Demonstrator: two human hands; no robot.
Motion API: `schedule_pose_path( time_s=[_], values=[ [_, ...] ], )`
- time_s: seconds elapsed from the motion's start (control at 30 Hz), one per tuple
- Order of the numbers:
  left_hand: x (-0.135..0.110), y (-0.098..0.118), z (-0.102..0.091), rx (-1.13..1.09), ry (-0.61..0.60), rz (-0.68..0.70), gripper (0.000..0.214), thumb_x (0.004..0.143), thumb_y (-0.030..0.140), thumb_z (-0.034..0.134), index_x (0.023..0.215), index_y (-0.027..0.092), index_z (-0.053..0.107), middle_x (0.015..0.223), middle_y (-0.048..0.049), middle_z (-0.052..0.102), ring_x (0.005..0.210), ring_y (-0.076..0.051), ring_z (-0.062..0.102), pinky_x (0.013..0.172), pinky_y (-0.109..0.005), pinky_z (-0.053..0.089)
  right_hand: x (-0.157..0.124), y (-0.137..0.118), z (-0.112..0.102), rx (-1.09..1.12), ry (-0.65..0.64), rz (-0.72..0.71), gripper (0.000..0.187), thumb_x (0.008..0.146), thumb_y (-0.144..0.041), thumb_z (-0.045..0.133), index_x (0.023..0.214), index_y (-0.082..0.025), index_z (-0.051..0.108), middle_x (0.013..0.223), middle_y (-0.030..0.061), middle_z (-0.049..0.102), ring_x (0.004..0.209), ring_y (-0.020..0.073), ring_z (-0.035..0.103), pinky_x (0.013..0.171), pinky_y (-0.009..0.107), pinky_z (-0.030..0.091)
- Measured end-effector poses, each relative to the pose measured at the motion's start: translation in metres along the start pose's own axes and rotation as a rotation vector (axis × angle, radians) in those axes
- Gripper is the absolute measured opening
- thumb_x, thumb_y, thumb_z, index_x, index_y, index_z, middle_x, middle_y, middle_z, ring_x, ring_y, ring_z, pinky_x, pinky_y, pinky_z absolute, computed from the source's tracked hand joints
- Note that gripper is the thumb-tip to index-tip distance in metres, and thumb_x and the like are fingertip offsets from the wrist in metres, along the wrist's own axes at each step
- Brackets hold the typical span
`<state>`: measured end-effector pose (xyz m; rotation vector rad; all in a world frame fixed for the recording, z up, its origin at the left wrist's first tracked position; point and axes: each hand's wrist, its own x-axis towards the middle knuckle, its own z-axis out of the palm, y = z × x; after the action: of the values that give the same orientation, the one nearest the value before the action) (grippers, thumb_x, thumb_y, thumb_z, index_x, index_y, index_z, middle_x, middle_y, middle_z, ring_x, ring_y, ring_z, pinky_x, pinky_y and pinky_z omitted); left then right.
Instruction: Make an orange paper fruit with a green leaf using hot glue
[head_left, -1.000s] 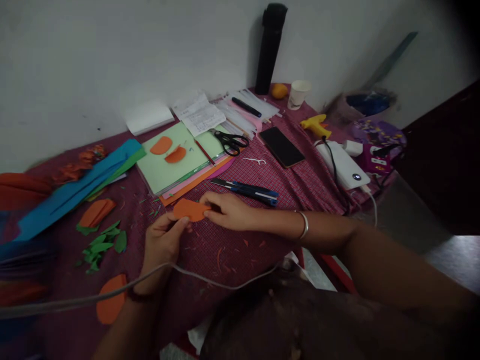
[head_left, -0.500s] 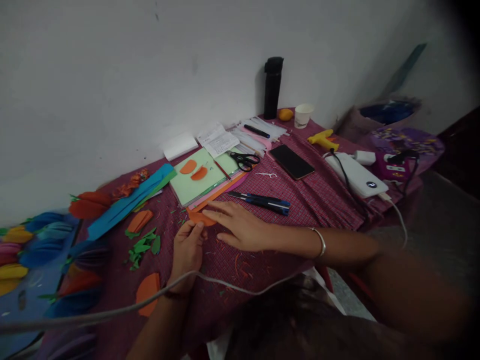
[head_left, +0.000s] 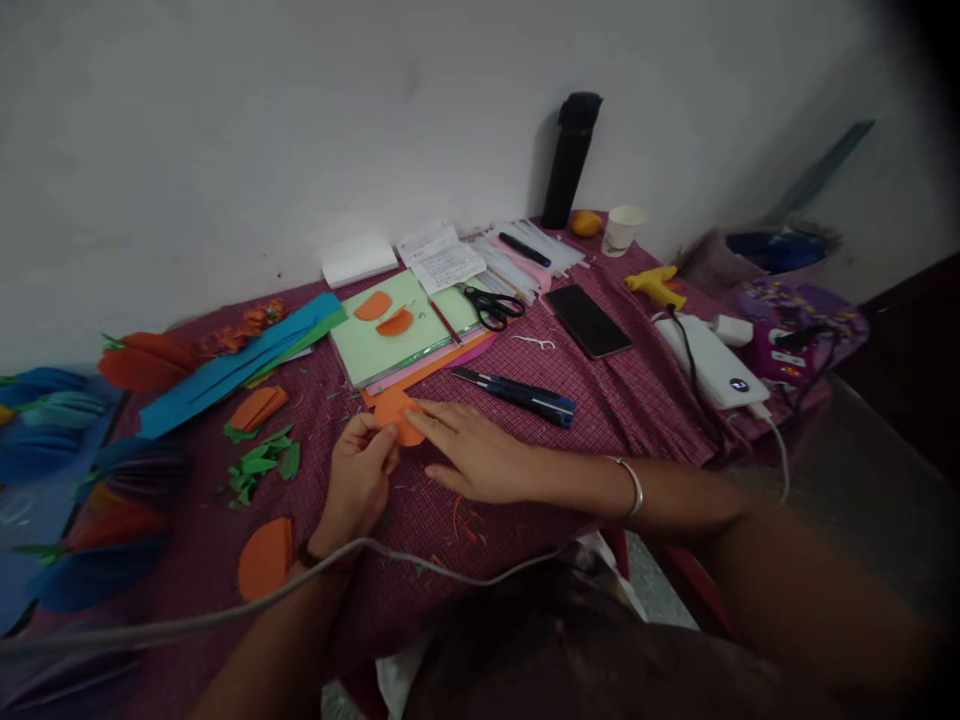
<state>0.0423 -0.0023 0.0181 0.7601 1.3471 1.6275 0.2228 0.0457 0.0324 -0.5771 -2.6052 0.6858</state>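
A cloth-covered table (head_left: 645, 410), maroon and checked, is noted. At left, blue paper strips (head_left: 240, 366), green cut leaves (head_left: 259, 464) and, nearer, an orange half-disc (head_left: 264, 562) are laid. At centre, a stack of coloured sheets (head_left: 371, 357) and a cutter (head_left: 536, 402) are found. At right, a phone (head_left: 587, 321), a power bank (head_left: 712, 360) and a yellow glue gun (head_left: 657, 288) are placed; a black bottle (head_left: 571, 160) is stood at the far side

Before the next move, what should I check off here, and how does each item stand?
1. Orange paper piece gripped: ok, pinched by the left hand.
2. Right hand on the piece: ok, fingertips laid over it.
3. Black-handled scissors away from the hands: ok, lying beyond them.
4. Utility knife blade retracted: cannot tell, too dim.
5. View of the left wrist unobstructed: not ok, a pale cable crosses in front.
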Motion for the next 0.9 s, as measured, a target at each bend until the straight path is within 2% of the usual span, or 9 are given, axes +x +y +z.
schedule_pose_path(
  time_s=[0.1,0.2,0.3,0.4,0.5,0.63,0.8,0.9],
  values=[
    [0.0,-0.001,-0.004,0.052,0.0,0.093,0.037,0.064,0.021,0.082,0.093,0.02,0.059,0.062,0.0087,0.06,0.044,-0.005,0.045,0.042,-0.015,0.032,0.003,0.006,0.006,0.232,0.034,0.021,0.065,0.094,-0.023,0.06,0.154,-0.009,0.038,0.158,0.0243,0.043,0.148,0.0333,0.041,0.122,0.057,0.035],
    [-0.001,0.001,-0.006,0.108,-0.05,0.204,0.054,0.067,0.018,0.082,0.114,0.022,0.056,0.071,0.0054,0.069,0.056,-0.008,0.059,0.055,-0.016,0.043,0.01,0.015,0.012,0.753,0.146,0.128,0.057,0.096,-0.026,0.058,0.149,-0.014,0.04,0.14,0.0182,0.059,0.128,0.0246,0.06,0.111,0.047,0.049],
    [-0.004,0.004,-0.005,0.08,-0.071,0.231,0.047,0.068,0.018,0.082,0.108,0.023,0.057,0.07,0.0065,0.067,0.051,-0.007,0.053,0.051,-0.016,0.041,0.016,0.023,0.012,1.308,0.09,0.323,0.031,0.099,-0.031,0.057,0.127,-0.017,0.054,0.106,0.0071,0.069,0.09,0.0149,0.071,0.087,0.034,0.06],
    [-0.008,0.007,-0.003,0.089,-0.112,0.161,0.026,0.068,0.02,0.082,0.083,0.02,0.061,0.06,0.0075,0.058,0.044,-0.005,0.043,0.043,-0.016,0.033,0.018,0.026,0.008,1.558,0.0,0.396,0.02,0.095,-0.031,0.066,0.106,-0.017,0.058,0.084,0.0002,0.069,0.067,0.0095,0.068,0.07,0.025,0.059],
    [-0.009,0.008,-0.002,0.12,-0.155,0.084,0.017,0.066,0.022,0.08,0.069,0.018,0.064,0.053,0.0058,0.055,0.045,-0.006,0.045,0.044,-0.016,0.035,0.019,0.026,0.005,1.57,-0.026,0.385,0.023,0.09,-0.027,0.073,0.103,-0.017,0.058,0.081,-0.0013,0.07,0.063,0.0082,0.067,0.062,0.02,0.056],
    [-0.008,0.004,-0.001,0.133,-0.167,0.029,0.013,0.063,0.023,0.079,0.069,0.017,0.068,0.053,0.004,0.058,0.045,-0.006,0.047,0.044,-0.017,0.036,0.02,0.025,0.006,1.48,-0.007,0.339,0.02,0.087,-0.022,0.073,0.099,-0.016,0.059,0.084,-0.0027,0.067,0.065,0.0072,0.065,0.062,0.02,0.054],
    [-0.008,-0.001,-0.002,0.185,-0.155,-0.031,0.013,0.061,0.022,0.077,0.071,0.018,0.07,0.054,0.003,0.061,0.046,-0.01,0.053,0.047,-0.02,0.043,0.023,0.024,0.005,1.243,0.057,0.297,0.019,0.083,-0.017,0.073,0.088,-0.016,0.055,0.078,-0.005,0.059,0.067,0.0075,0.055,0.063,0.021,0.046],
    [-0.009,-0.001,-0.001,0.145,-0.172,-0.072,0.016,0.065,0.03,0.078,0.066,0.018,0.068,0.055,0.0014,0.062,0.049,-0.012,0.056,0.05,-0.023,0.046,0.021,0.019,0.001,1.081,0.095,0.265,0.022,0.08,-0.016,0.075,0.086,-0.016,0.054,0.077,-0.0053,0.056,0.071,0.0088,0.053,0.069,0.024,0.044]
  ],
)
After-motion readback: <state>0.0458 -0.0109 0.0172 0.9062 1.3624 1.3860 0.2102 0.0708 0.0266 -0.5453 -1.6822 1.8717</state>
